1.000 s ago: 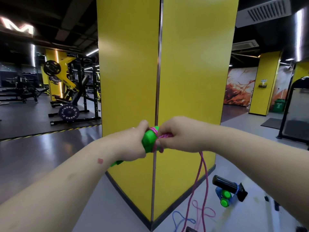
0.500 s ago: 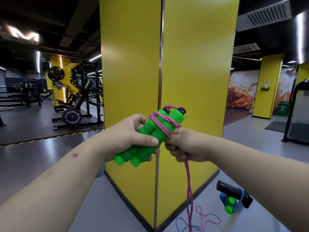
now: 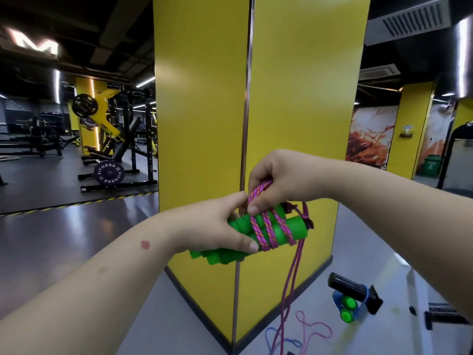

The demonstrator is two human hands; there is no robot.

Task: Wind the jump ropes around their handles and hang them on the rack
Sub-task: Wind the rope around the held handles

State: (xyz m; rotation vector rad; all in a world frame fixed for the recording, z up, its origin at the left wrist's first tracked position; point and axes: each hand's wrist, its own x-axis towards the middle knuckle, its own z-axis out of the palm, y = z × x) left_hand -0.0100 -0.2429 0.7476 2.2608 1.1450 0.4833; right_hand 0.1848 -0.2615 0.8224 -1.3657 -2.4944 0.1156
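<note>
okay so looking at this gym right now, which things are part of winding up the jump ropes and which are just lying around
Part of the job:
- green handles, gripped by the left hand
- pink rope, pinched by the right hand
- blue rope with green handles on the floor, already wound

Just lying about:
- black foam roller
- weight plate
- green bin
- yellow pillar

The left hand (image 3: 217,226) holds the paired handles (image 3: 256,233) at their left end, in front of the pillar (image 3: 256,98) corner. The right hand (image 3: 279,180) sits above the handles, pinching the rope (image 3: 258,196). Rope turns wrap the handles' right portion; strands hang to the floor (image 3: 384,278). A second wound rope (image 3: 348,307) lies on the floor, lower right. A weight rack (image 3: 115,139) stands behind, left.
</note>
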